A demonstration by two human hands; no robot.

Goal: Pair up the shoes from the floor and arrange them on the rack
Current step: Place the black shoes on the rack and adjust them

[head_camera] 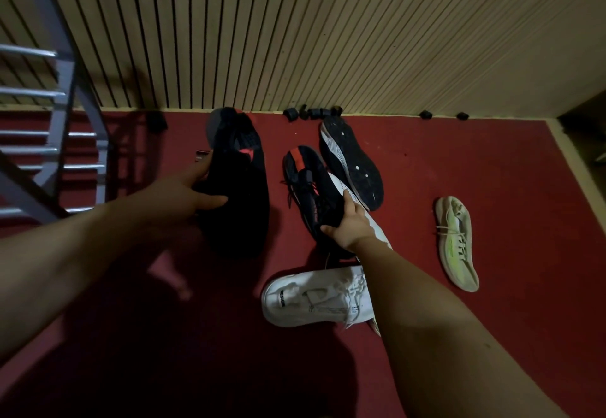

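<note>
Centre-left of the frame: left hand (183, 194) curled round the side of a black sneaker (239, 194) with a red mark, thumb on its near edge. Just right of centre: right hand (349, 224) gripping the near end of a second black sneaker (305, 181), red at the tongue, laces loose, partly over a white shoe (377, 227). Just beside these, toward the wall, an upturned shoe (352, 162) showing a dark sole. Lower centre, a white sneaker (311, 296) on its side on the red floor (459, 335). At right, well apart, a pale green sneaker (457, 244). Upper left, a grey metal rack (62, 89) by the slatted wall (328, 40). Along the wall's foot, small black caps (311, 112).
</note>
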